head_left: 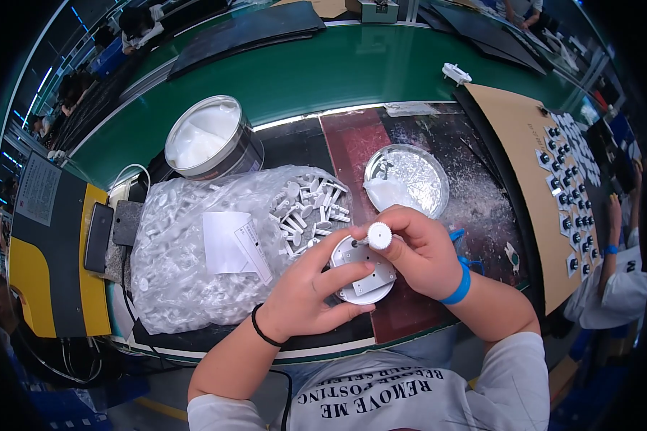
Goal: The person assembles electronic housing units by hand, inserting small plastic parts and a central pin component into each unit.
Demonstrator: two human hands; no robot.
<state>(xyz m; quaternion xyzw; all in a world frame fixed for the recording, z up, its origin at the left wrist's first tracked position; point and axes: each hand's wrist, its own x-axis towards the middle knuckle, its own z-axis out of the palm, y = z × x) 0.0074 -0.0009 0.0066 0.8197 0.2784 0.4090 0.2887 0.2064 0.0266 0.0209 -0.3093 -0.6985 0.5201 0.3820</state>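
My left hand (302,293) is closed around a round white plastic housing (372,289), its fingers along the rim and over the inner face. Between the thumb and fingers of my right hand (433,257) is a small white toothed gear (379,235), held at the housing's upper edge. Whether the gear's stem sits in the housing is hidden by my fingers. To the left lies a clear plastic bag (169,276), spread open toward me, with many loose white stemmed parts (310,205) showing. Beyond my right hand is a round silver dish (438,179) holding a lump of white paste (392,192).
An open tin (226,161) with white material stands behind the bag. Paper slips (230,241) lie on the bag. A yellow and black machine (57,251) and a phone (98,237) are at left. Rows of small assemblies cover a cardboard sheet (517,144) at right; a co-worker's arm is beyond.
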